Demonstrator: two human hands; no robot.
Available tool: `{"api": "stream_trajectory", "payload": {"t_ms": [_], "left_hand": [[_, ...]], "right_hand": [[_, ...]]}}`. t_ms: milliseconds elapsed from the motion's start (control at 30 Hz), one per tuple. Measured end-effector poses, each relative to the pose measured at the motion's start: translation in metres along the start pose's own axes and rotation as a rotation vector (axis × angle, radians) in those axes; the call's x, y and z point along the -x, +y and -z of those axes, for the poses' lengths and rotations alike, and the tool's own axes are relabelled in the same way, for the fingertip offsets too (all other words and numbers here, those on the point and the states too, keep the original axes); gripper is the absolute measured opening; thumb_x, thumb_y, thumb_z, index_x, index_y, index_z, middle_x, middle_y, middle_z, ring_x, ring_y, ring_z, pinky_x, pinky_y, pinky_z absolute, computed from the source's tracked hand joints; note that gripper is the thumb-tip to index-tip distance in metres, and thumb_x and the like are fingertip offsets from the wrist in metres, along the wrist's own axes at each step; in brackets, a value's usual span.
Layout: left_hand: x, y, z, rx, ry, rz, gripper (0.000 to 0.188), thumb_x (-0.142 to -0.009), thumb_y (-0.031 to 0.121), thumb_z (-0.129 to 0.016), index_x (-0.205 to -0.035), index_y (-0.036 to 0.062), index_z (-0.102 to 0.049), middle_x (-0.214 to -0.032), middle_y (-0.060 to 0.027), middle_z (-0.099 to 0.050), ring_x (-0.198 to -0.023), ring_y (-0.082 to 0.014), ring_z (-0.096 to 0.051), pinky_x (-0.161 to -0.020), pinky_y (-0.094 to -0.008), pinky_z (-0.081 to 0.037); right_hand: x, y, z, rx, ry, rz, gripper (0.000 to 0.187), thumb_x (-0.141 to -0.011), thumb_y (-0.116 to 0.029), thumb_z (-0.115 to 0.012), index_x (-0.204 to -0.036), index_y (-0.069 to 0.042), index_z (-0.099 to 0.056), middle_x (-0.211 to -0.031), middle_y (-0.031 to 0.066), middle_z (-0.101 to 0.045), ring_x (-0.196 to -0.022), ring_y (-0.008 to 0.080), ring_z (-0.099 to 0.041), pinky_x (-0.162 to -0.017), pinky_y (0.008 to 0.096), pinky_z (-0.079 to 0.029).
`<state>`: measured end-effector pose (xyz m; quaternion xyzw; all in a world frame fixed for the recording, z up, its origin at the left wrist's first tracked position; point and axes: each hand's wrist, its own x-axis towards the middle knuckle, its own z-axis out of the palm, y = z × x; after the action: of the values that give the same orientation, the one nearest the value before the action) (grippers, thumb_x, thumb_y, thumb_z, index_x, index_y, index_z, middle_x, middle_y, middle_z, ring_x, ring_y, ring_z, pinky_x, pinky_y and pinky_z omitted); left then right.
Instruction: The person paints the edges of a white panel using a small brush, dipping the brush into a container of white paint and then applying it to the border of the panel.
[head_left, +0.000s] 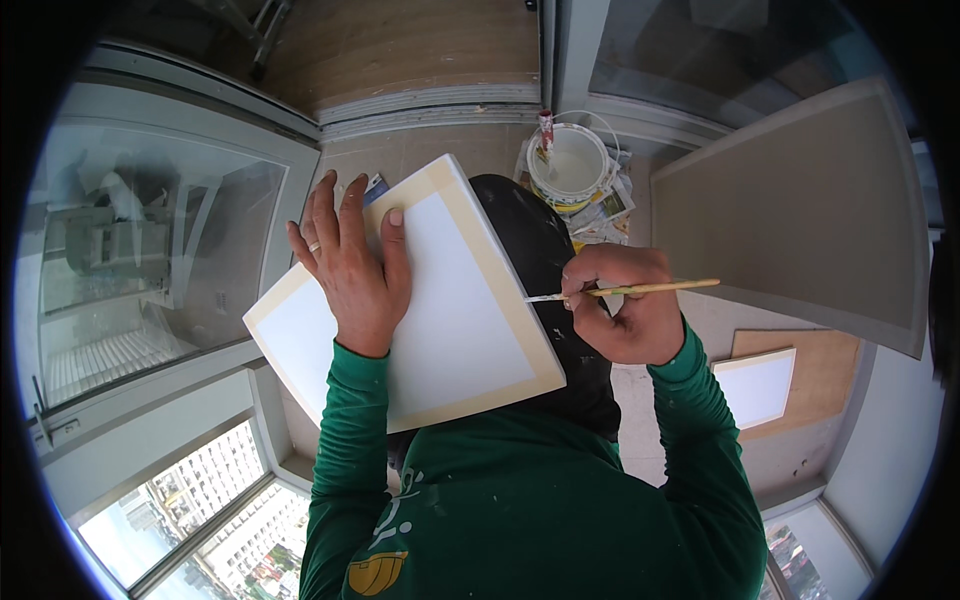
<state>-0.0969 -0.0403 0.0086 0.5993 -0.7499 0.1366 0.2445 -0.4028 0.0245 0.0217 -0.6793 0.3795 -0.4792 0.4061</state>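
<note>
A white rectangular panel (455, 290) with a cream tape-like border lies tilted across my lap. My left hand (355, 262) rests on its upper left part, fingers spread, the fingertips reaching to the far edge. A ring shows on one finger. Between the thumb and fingers of my right hand (628, 305) is a thin paintbrush (665, 287) with a pale wooden handle. The brush tip meets the panel's right edge, or comes very close to it. Beyond my knee stands a white paint bucket (570, 165) with a wire handle, and a red-handled brush (546, 130) leans at its rim.
Newspaper (608, 210) lies under the bucket. On the right stands a large grey panel (800, 210); below it a second white bordered panel (757, 385) lies on a brown board (825, 375). A glass door (150, 230) borders the left side, with windows (190, 500) at lower left.
</note>
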Motion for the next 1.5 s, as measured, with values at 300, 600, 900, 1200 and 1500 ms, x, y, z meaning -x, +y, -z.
{"api": "stream_trajectory", "payload": {"t_ms": [300, 600, 900, 1200, 1500], "left_hand": [[-0.001, 0.002, 0.0, 0.007, -0.004, -0.001, 0.044, -0.11, 0.039, -0.057, -0.145, 0.0144, -0.066, -0.16, -0.0185, -0.054, -0.153, -0.0399, -0.046, -0.129, -0.0688, -0.015], [-0.001, 0.002, -0.001, 0.004, -0.006, 0.003, 0.044, -0.11, 0.04, -0.057, -0.145, 0.0151, -0.066, -0.16, -0.0179, -0.053, -0.153, -0.0392, -0.046, -0.13, -0.0676, -0.014], [-0.001, 0.002, -0.001, 0.002, -0.01, 0.009, 0.044, -0.11, 0.041, -0.057, -0.145, 0.0156, -0.066, -0.16, -0.0174, -0.053, -0.153, -0.0391, -0.046, -0.13, -0.0678, -0.014], [-0.002, 0.003, -0.001, 0.014, -0.009, 0.005, 0.044, -0.109, 0.039, -0.058, -0.145, 0.0152, -0.066, -0.16, -0.0172, -0.053, -0.153, -0.0391, -0.046, -0.13, -0.0679, -0.014], [-0.001, 0.003, -0.001, 0.012, -0.009, 0.004, 0.044, -0.109, 0.039, -0.058, -0.145, 0.0148, -0.066, -0.161, -0.0175, -0.053, -0.153, -0.0397, -0.046, -0.13, -0.0683, -0.014]], "right_hand": [[-0.005, 0.002, -0.006, 0.025, 0.063, 0.039, 0.017, -0.078, 0.002, -0.071, -0.094, -0.003, -0.069, -0.079, 0.0093, -0.071, -0.066, 0.0203, -0.071, -0.061, 0.0315, -0.055], [-0.002, -0.003, 0.0, 0.051, -0.03, -0.015, 0.016, -0.077, 0.0, -0.071, -0.092, -0.005, -0.068, -0.075, 0.0073, -0.069, -0.062, 0.0218, -0.069, -0.06, 0.0323, -0.054], [-0.017, 0.007, -0.008, 0.039, 0.074, 0.056, 0.017, -0.081, 0.003, -0.071, -0.097, -0.002, -0.069, -0.084, 0.009, -0.073, -0.069, 0.0194, -0.071, -0.065, 0.0314, -0.056], [-0.023, 0.012, -0.014, 0.056, 0.156, 0.14, 0.017, -0.084, 0.006, -0.07, -0.099, 0.0, -0.07, -0.088, 0.0112, -0.074, -0.073, 0.0213, -0.072, -0.068, 0.0325, -0.058], [-0.019, 0.008, -0.01, 0.05, 0.115, 0.134, 0.018, -0.08, 0.005, -0.07, -0.097, -0.001, -0.07, -0.087, 0.0114, -0.074, -0.072, 0.0233, -0.072, -0.067, 0.0338, -0.058]]}}
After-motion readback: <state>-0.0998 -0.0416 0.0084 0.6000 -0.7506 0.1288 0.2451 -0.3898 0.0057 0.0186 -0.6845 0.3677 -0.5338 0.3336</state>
